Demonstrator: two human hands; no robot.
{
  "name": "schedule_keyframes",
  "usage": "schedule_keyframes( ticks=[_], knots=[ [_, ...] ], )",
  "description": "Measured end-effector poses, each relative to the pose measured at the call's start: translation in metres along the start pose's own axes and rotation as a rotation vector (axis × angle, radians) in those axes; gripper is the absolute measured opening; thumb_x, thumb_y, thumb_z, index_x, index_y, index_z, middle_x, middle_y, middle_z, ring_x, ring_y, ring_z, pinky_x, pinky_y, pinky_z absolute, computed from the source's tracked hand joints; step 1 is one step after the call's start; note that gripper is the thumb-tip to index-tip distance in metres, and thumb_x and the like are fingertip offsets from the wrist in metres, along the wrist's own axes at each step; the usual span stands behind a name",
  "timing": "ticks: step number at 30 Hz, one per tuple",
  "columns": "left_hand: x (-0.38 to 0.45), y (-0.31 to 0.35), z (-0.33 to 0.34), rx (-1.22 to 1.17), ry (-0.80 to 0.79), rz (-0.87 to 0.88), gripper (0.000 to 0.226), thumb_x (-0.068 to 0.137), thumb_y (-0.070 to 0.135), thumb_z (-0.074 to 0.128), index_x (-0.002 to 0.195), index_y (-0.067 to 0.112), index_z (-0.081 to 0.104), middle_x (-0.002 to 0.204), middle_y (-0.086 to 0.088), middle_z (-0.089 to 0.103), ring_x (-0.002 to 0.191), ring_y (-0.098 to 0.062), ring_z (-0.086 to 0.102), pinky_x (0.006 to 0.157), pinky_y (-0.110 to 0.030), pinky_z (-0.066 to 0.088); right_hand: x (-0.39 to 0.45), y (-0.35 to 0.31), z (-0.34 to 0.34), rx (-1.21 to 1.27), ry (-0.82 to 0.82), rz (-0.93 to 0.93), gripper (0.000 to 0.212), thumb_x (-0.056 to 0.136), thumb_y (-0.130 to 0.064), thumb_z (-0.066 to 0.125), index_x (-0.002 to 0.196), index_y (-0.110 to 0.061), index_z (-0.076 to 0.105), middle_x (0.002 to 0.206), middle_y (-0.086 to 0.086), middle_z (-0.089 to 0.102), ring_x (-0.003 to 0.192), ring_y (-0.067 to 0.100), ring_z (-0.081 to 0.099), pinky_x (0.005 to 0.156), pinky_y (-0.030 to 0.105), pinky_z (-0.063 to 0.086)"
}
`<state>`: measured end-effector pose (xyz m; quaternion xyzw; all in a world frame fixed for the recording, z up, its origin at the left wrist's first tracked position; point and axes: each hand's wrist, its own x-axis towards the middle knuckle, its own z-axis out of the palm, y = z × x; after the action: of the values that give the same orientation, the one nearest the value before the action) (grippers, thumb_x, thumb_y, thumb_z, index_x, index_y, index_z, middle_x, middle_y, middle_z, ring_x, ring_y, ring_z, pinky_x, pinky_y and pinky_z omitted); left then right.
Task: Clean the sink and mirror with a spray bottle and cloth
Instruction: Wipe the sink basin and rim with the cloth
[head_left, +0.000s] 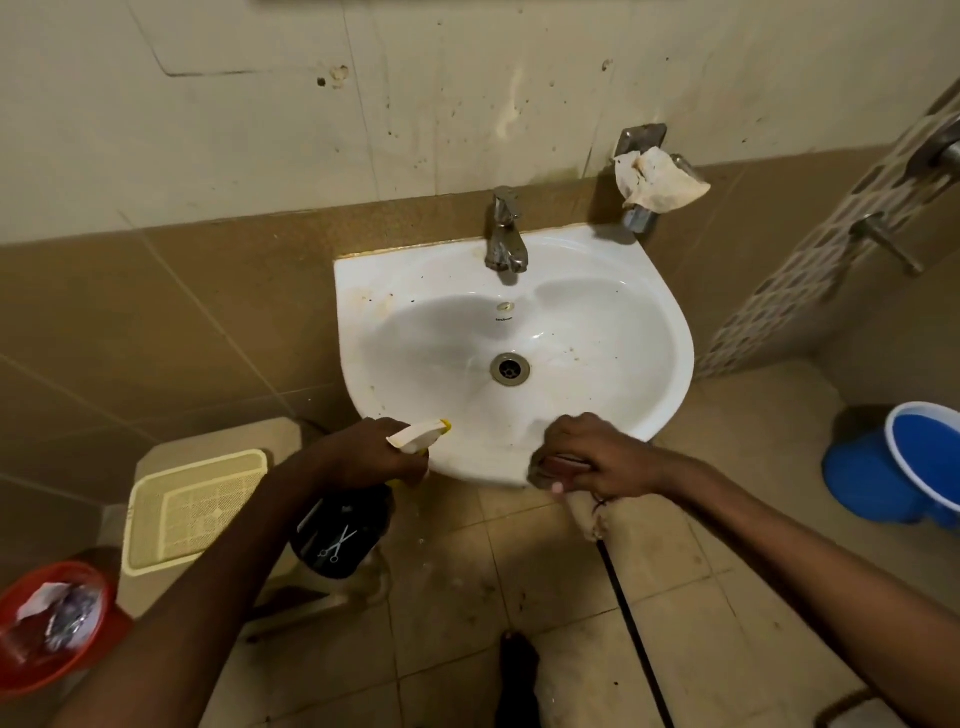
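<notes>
Left hand (376, 452) gripping spray bottle (343, 530) by neck, nozzle pointing over sink (644, 322) front rim. Right hand (587, 457) clutching cloth (584, 512), pressing it against rim; cloth tail hanging below. Mirror lying outside view.

Not much to read down here; my spray bottle (340, 530) shows a white scissors symbol on its dark body, no words I can make out; the sink (649, 332) carries a tiny dark brand mark just under the overflow hole, too small to read.
</notes>
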<state>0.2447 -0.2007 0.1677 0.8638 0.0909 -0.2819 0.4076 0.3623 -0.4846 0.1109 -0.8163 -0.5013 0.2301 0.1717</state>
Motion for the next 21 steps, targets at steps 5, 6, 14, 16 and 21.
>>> schedule_keyframes(
  ticks=[5, 6, 14, 16, 21],
  knots=[
    [-0.007, -0.022, -0.006, -0.025, 0.085, -0.062, 0.007, 0.06, 0.035, 0.064, 0.061, 0.028, 0.065, 0.057, 0.013, 0.066, 0.058, 0.0, 0.059, 0.057, -0.016, 0.043, 0.038, -0.027, 0.023, -0.009, 0.009, -0.067, 0.034, 0.088, -0.034, 0.06, 0.12, -0.021, 0.062, 0.114, 0.004, 0.06, 0.1, 0.015, 0.048, 0.083, 0.035, 0.041],
    [-0.009, -0.026, -0.009, -0.02, 0.1, -0.091, 0.011, 0.061, 0.034, 0.062, 0.061, 0.023, 0.065, 0.053, 0.014, 0.066, 0.054, 0.001, 0.059, 0.054, -0.012, 0.042, 0.06, -0.043, 0.032, 0.002, -0.003, -0.076, 0.034, 0.09, -0.031, 0.059, 0.123, -0.021, 0.06, 0.117, 0.007, 0.057, 0.104, 0.019, 0.047, 0.086, 0.034, 0.039],
    [-0.021, -0.043, -0.028, 0.078, 0.139, -0.212, 0.014, 0.074, 0.027, 0.071, 0.068, 0.023, 0.059, 0.068, 0.005, 0.066, 0.058, -0.002, 0.06, 0.06, -0.022, 0.048, 0.081, -0.064, 0.034, 0.011, -0.01, -0.044, 0.028, 0.085, -0.051, 0.047, 0.11, -0.04, 0.054, 0.121, 0.004, 0.047, 0.115, 0.025, 0.039, 0.093, 0.039, 0.033],
    [-0.022, -0.047, -0.031, 0.089, 0.165, -0.232, 0.015, 0.061, 0.036, 0.064, 0.066, 0.023, 0.059, 0.07, -0.002, 0.069, 0.063, -0.017, 0.065, 0.066, -0.036, 0.053, 0.055, -0.065, 0.042, -0.119, 0.131, -0.011, 0.034, 0.087, -0.057, 0.037, 0.115, -0.042, 0.051, 0.119, 0.0, 0.045, 0.113, 0.023, 0.038, 0.093, 0.041, 0.033],
    [-0.018, -0.053, -0.04, 0.054, 0.205, -0.249, 0.025, 0.058, 0.042, 0.06, 0.072, 0.022, 0.059, 0.077, -0.004, 0.065, 0.067, -0.021, 0.061, 0.063, -0.036, 0.048, 0.093, -0.063, 0.06, -0.007, 0.091, 0.034, 0.048, 0.088, -0.061, 0.034, 0.125, -0.031, 0.04, 0.12, 0.004, 0.044, 0.104, 0.026, 0.045, 0.091, 0.043, 0.042]
  ],
)
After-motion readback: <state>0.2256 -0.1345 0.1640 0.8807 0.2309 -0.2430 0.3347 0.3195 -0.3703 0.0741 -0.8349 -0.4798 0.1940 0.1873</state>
